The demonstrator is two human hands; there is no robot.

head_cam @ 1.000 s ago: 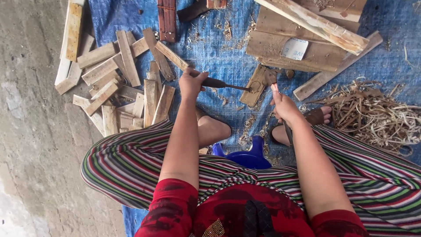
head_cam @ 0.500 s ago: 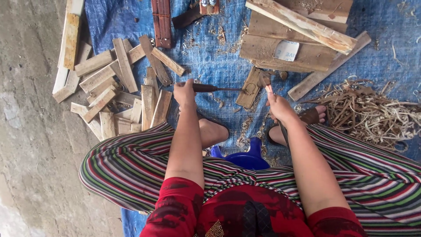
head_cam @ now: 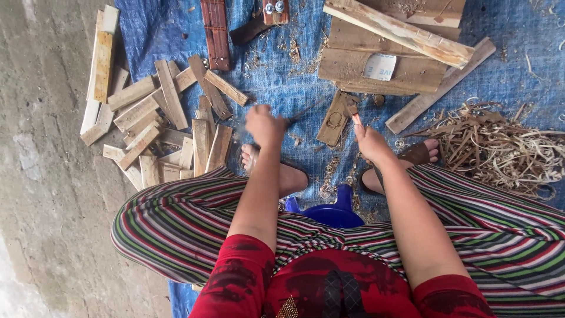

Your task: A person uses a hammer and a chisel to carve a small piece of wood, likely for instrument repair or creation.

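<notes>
Lifted higher now is the left hand (head_cam: 265, 125), closed around a knife (head_cam: 303, 113) that looks blurred. A small wood stick (head_cam: 355, 115) is pinched upright by the right hand (head_cam: 371, 143) above the blue sheet (head_cam: 282, 76). It looks light and stiff, best held low, away from the blade.

Makeshift floor woodworking spot: blue tarp (head_cam: 294, 82) on concrete, cut wood pieces (head_cam: 159, 129), shavings (head_cam: 500, 147).
</notes>
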